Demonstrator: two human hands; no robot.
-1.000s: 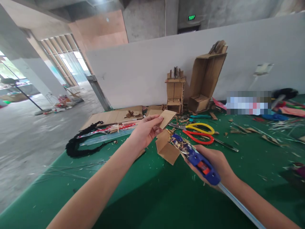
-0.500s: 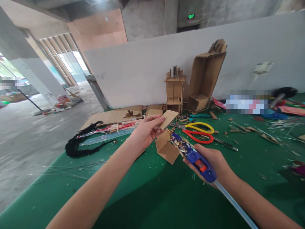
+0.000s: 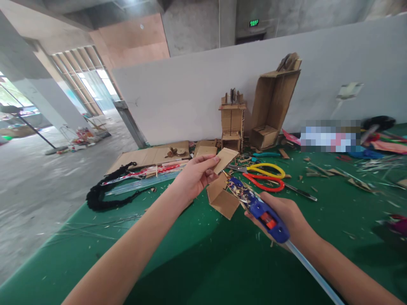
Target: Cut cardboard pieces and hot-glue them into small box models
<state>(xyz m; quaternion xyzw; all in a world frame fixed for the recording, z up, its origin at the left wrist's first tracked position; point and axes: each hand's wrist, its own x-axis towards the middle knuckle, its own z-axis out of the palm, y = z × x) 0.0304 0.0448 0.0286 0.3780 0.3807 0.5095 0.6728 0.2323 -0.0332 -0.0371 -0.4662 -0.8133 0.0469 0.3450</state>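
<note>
A small flat cardboard piece (image 3: 227, 158) is pinched between the thumb and fingers of my left hand (image 3: 203, 171). My right hand (image 3: 284, 212) is wrapped round a blue hot glue gun (image 3: 259, 207), whose tip points up-left to the lower edge of that piece; whether it touches I cannot tell. A clear glue stick (image 3: 313, 271) sticks out of the gun's back end. Below the tip, a folded cardboard piece (image 3: 224, 203) lies on the green table (image 3: 190, 262). Scissors (image 3: 267, 176) with yellow and red handles lie just beyond the gun.
A small cardboard stand (image 3: 231, 120) and a taller open cardboard box (image 3: 275, 106) stand against the white partition (image 3: 184, 93). A black fuzzy bundle (image 3: 95, 197) and clear sticks (image 3: 143, 183) lie at left. Cardboard scraps and a craft knife (image 3: 300, 191) lie at right.
Almost nothing differs. Both hands keep their hold on the cardboard piece and the glue gun, and the view has shifted very slightly.
</note>
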